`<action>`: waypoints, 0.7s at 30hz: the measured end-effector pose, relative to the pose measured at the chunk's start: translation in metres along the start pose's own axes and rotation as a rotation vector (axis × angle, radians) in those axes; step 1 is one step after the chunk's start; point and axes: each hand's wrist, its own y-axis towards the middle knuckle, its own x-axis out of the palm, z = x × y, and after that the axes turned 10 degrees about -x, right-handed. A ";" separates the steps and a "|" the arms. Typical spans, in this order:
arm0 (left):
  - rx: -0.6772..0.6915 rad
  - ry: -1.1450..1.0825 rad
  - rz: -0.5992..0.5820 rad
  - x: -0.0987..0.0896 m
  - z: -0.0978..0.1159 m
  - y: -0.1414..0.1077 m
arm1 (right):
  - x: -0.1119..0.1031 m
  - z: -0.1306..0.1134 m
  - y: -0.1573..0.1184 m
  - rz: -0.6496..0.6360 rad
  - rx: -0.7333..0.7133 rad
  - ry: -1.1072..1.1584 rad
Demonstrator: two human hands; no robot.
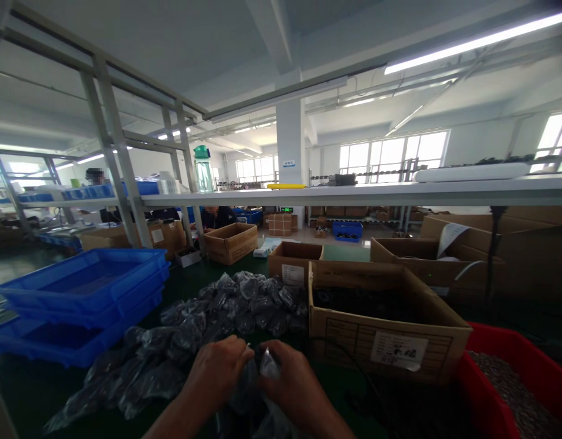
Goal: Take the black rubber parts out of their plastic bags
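Observation:
My left hand (220, 369) is closed in a pinch at the top of a transparent plastic bag (247, 387) with something dark inside. Opposite it, my right hand (292, 373) grips the bag's crumpled plastic, thumb and fingers bent around it. The bag's lower part is dim, and I cannot make out its contents. Just beyond both hands lies a heap of dark items in plastic bags (244, 299), which spreads left and toward me across the dark green tabletop (171, 277).
Stacked blue trays (86, 289) stand at left. On the right are an open cardboard box (391, 344) of dark parts and a red bin (491, 390) of small metal pieces. A white shelf (354, 195) crosses above, holding a green-lidded bottle (202, 171). Co-workers sit far left.

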 end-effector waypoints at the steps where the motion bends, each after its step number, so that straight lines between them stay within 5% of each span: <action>1: 0.004 -0.027 0.008 -0.001 0.005 0.003 | 0.002 -0.001 0.002 0.005 0.006 0.078; 6: 0.000 -0.199 0.025 -0.005 0.016 0.029 | 0.004 -0.003 0.021 0.034 0.031 0.304; 10: -0.151 -0.198 0.147 -0.004 -0.016 0.077 | -0.019 0.004 0.030 0.248 0.100 0.349; 15: -0.258 -0.057 0.128 0.035 -0.066 0.132 | -0.050 0.010 0.016 0.401 -0.004 0.239; 21: -0.252 0.067 0.083 0.077 -0.071 0.158 | -0.049 0.019 -0.001 0.359 0.080 0.225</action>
